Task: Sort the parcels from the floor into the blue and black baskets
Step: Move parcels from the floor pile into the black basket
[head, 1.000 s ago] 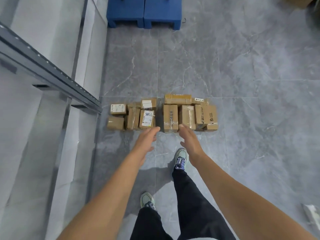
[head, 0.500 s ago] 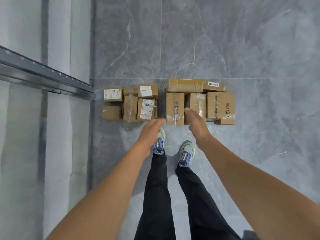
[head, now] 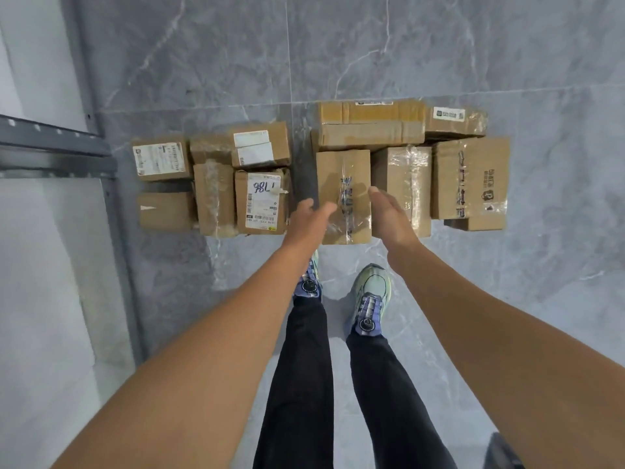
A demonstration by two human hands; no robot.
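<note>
Several brown cardboard parcels lie in two clusters on the grey marble floor. A taped upright parcel [head: 342,184] stands at the front of the right cluster. My left hand [head: 309,220] hovers at its left side and my right hand [head: 389,214] at its right side, both with fingers straight and holding nothing. To the left sits a parcel with "786" written on its label [head: 262,201]. A printed parcel [head: 471,177] is at the right, and a long flat parcel [head: 370,125] lies behind. No basket is clearly in view.
A grey metal rack frame [head: 55,154] and a pale wall panel [head: 40,299] run along the left. My two feet in light sneakers [head: 370,296] stand just before the parcels. A dark object [head: 504,451] shows at the bottom right corner. Bare floor lies beyond the parcels.
I have stepped closer and bent down; the parcels appear larger. Both hands have moved forward to either side of the taped upright parcel. The blue pallet has left the view.
</note>
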